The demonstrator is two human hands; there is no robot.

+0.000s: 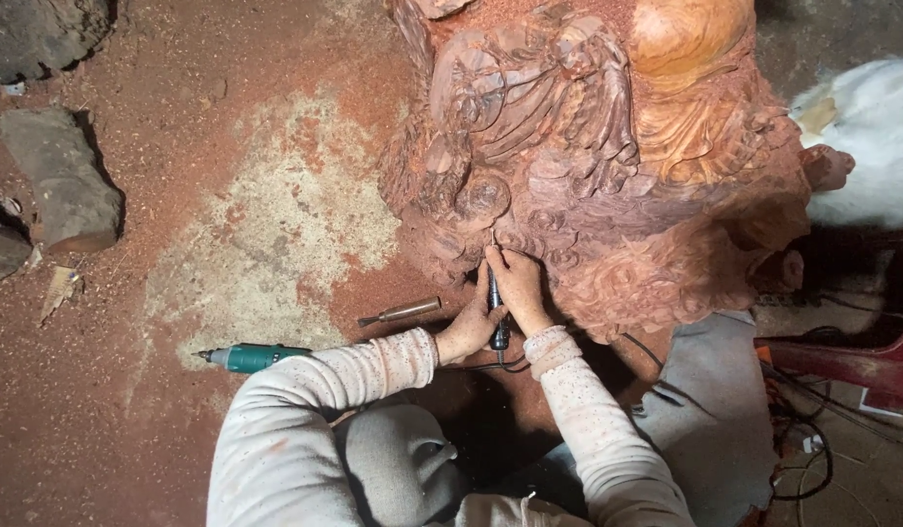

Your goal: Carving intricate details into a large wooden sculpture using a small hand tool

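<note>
Head view, looking straight down: a large reddish-brown wooden sculpture point(607, 156), carved with folds, curls and rounded scroll shapes, fills the upper right of the picture and stands on a floor point(178, 420) covered in red sawdust, with a paler bare patch in the dust just left of the carving. Both hands meet at the lower edge of the sculpture. The right hand point(518, 288) is closed around a slim dark handheld rotary carving tool point(496, 317), gripping it near the front like a pen, and the thin bit at its tip touches the carved wood. The left hand point(468, 330) is curled against the lower part of the same tool, its fingers wrapped beside the barrel and touching the right hand. A thin dark cable runs from the tool's rear end, down between the wrists. Both arms wear light, dust-speckled long sleeves.

On the floor just left of the left hand lies a small wood-handled chisel point(401, 311). Farther left, near the left elbow, lies a green-bodied power tool point(254, 357) with a short metal bit pointing left. Rough grey wood blocks point(59, 181) sit at the far left edge. At the right lie a grey cloth point(710, 410), tangled cables and a white bundle point(866, 137).
</note>
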